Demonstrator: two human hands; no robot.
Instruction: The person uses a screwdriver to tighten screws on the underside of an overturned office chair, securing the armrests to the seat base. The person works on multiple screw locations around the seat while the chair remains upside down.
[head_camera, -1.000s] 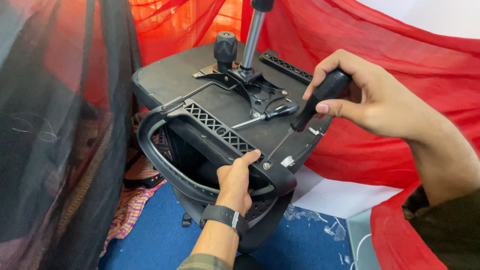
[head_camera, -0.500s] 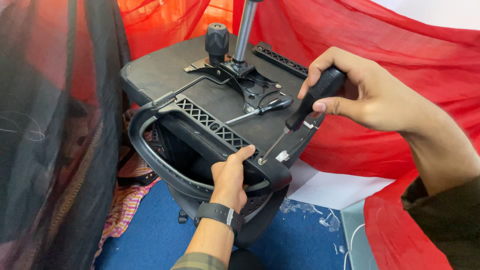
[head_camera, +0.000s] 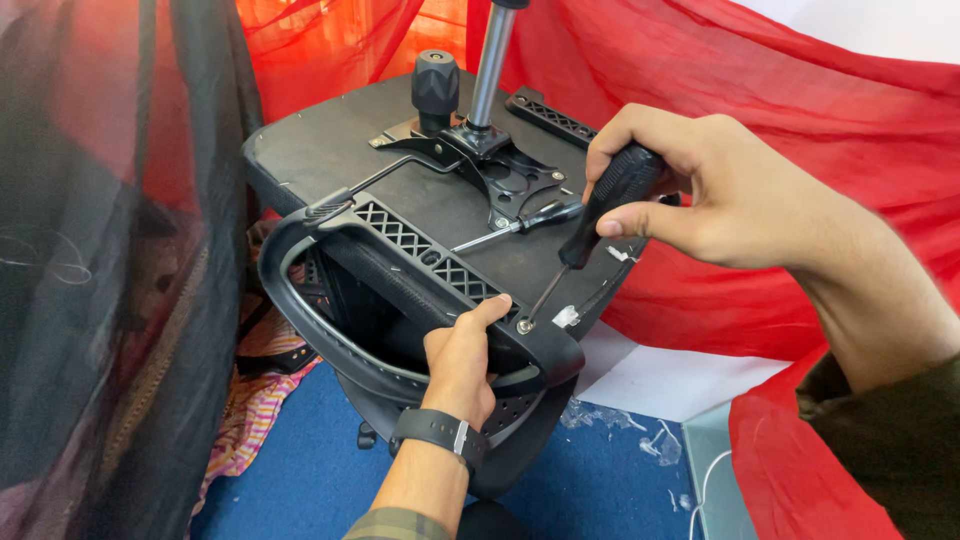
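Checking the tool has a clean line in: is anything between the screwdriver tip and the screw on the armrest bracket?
Nothing visible. The right hand holds the screwdriver, and its tip sits at the screw on the armrest. The left hand grips the armrest just beside the screw, thumb close but not over it.

- One view only, head-worn, looking steeply down and forward over both forearms.
- Close range: upturned black chair seat (head_camera: 330, 150) fills frame centre, metal post (head_camera: 492, 62) cut off at top edge.
- Right hand (head_camera: 720, 190) enters from right edge, left hand (head_camera: 462, 365) from bottom edge, both large in frame.
- Slightly left-facing tilt; dark mesh fabric (head_camera: 100, 270) blocks left third, red cloth (head_camera: 800, 90) spans top and right.
- Blue floor (head_camera: 330, 470) seen only at bottom.
- No second view, so no shared area.
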